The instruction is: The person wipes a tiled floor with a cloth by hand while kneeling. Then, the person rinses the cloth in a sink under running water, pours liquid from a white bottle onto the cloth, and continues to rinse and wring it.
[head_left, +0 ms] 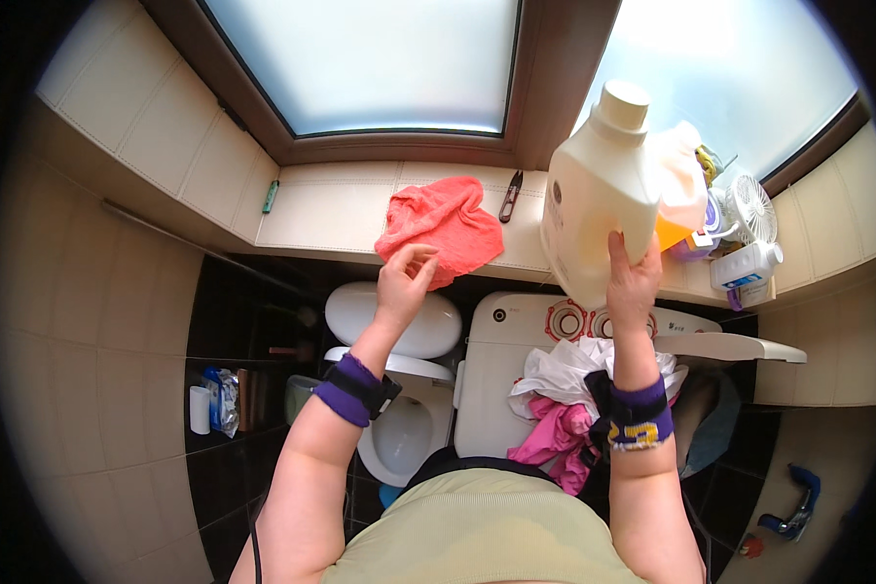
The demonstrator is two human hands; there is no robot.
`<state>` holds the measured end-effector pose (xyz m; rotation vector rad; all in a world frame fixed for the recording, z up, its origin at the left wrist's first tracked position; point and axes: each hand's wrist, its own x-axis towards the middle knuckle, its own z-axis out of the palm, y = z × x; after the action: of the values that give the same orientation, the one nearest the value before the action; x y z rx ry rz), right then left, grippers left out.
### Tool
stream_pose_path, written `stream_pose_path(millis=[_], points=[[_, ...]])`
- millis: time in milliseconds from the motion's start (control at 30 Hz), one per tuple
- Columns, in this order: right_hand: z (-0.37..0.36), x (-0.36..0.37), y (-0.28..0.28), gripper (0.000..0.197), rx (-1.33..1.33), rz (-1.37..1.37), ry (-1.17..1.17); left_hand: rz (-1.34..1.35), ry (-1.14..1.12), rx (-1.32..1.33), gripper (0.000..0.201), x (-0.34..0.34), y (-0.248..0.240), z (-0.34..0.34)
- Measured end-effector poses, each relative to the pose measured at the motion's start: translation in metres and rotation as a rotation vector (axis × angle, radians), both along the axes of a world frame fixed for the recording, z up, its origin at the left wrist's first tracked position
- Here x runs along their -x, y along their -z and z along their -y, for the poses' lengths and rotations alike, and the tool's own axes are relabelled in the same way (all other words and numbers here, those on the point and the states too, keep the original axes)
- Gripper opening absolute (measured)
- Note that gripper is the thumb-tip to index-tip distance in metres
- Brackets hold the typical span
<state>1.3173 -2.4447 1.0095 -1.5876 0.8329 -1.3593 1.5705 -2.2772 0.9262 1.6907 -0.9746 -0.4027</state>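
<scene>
My right hand point(635, 284) grips a large cream-coloured detergent jug point(599, 200) low on its right side. The jug has its cap point(623, 105) on and leans slightly, in front of the windowsill. My left hand point(406, 284) is at the front edge of a crumpled coral cloth point(448, 226) that lies on the sill. Its fingers are loosely bent with the thumb apart, and I cannot tell whether they touch the cloth. Below my right forearm, white laundry point(565, 375) and pink laundry point(553, 428) fill the opening of a white washing machine point(484, 380).
Small black snips point(510, 197) lie beside the cloth. On the right of the sill stand a jug with orange liquid point(679, 180), a white fan point(749, 206) and a white bottle point(747, 265). The machine's raised lid point(735, 346) juts right. Left of it is a toilet point(399, 438).
</scene>
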Motion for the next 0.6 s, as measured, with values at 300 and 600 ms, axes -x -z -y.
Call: stream_pose_path(millis=[300,600], points=[[-0.036,0.039,-0.070,0.038,0.014,-0.444,-0.232,-0.114,0.186,0.285,0.027,0.002,-0.114,0.021],[-0.039,0.023,-0.088,0.050,0.132,-0.699,-0.432,0.161,0.589,0.031,0.037,-0.017,-0.134,0.023]])
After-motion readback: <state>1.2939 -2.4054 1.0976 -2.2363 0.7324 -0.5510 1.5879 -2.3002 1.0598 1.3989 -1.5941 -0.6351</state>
